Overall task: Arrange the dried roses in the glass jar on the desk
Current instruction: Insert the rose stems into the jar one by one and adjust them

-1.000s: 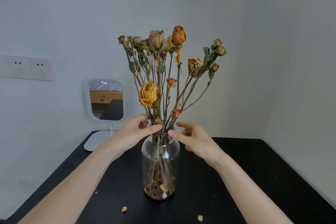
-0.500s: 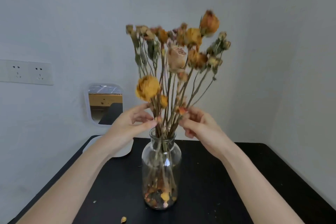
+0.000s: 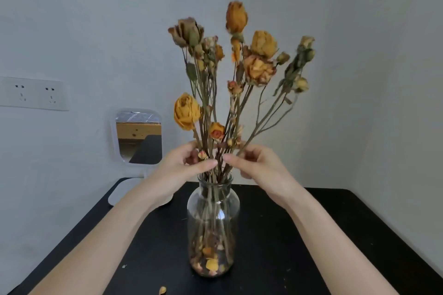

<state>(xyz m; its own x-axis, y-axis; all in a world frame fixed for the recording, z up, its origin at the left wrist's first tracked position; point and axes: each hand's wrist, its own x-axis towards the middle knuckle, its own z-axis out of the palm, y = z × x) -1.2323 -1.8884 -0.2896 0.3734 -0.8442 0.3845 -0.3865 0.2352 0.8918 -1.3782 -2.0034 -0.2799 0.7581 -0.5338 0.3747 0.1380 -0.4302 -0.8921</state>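
Dried roses (image 3: 257, 70) between pinching fingers (image 3: 206, 165)

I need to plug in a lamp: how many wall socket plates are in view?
2, side by side on the wall left of the mirror: the outer plate and the inner plate nearer the mirror. More may lie off-frame.

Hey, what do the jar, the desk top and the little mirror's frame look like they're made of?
Jar: clear, glossy glass; stems of the dried roses and fallen petals show through it. Desk top: matte black, probably painted or laminated board; no grain shows. Mirror frame: smooth white, likely plastic, though it could be coated metal.
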